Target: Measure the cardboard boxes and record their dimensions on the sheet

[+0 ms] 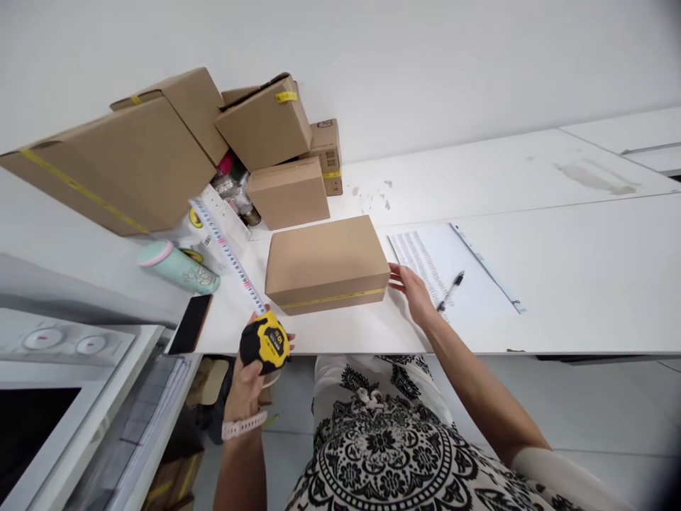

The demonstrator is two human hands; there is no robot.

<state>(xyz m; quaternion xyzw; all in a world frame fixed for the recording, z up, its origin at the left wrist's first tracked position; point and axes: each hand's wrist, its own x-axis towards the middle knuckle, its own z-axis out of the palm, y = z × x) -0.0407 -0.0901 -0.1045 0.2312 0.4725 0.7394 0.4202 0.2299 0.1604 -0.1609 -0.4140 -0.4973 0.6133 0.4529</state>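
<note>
My left hand [250, 376] is closed around a yellow and black tape measure [269, 342] at the table's front edge. Its white blade [228, 255] is pulled out and slants up to the left, apart from the nearest box. In the middle of the table lies a closed brown cardboard box [327, 262] with yellow tape along its front side. At that box's right end is my right hand [412, 289], fingers stretched out, their tips touching or very near the cardboard. Right of this hand, a black and white pen [451, 289] rests on a printed sheet [425, 248].
Several cardboard boxes [266, 124] are stacked against the wall at the back left. A mint green bottle [181, 266] lies near a dark phone [191, 324] on the left. A pale blue strip [486, 266] edges the papers. A white appliance [64, 348] stands at lower left.
</note>
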